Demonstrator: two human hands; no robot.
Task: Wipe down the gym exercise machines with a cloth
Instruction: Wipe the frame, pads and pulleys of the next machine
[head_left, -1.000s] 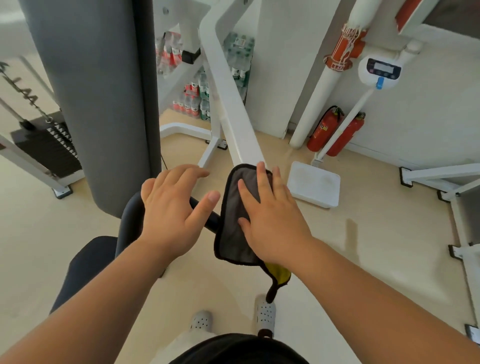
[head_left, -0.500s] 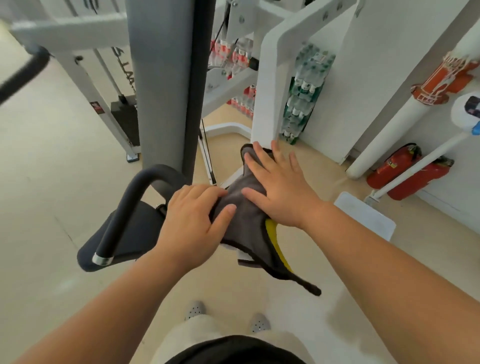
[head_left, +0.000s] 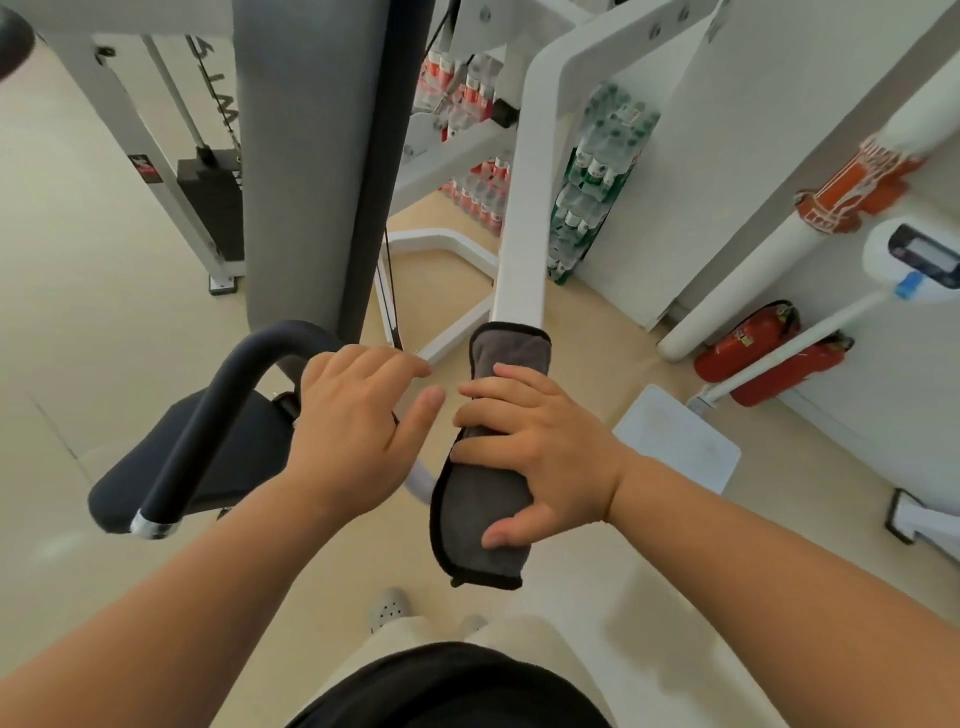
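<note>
A grey cloth with a black hem is wrapped over the white machine bar that slopes down toward me. My right hand grips the cloth around the bar, fingers curled over the left side and thumb low on the cloth. My left hand hovers just left of the cloth with relaxed fingers, above the dark padded handle and the black seat pad. It holds nothing.
A tall grey upright pad stands behind the handle. A weight stack is at the left. Bottled water packs sit by the white wall. Red fire extinguishers and a white floor scale are at the right.
The cloth has been folded around the bar. My right hand went from lying flat on it to gripping it. My left hand let go of the cloth and drew away left.
</note>
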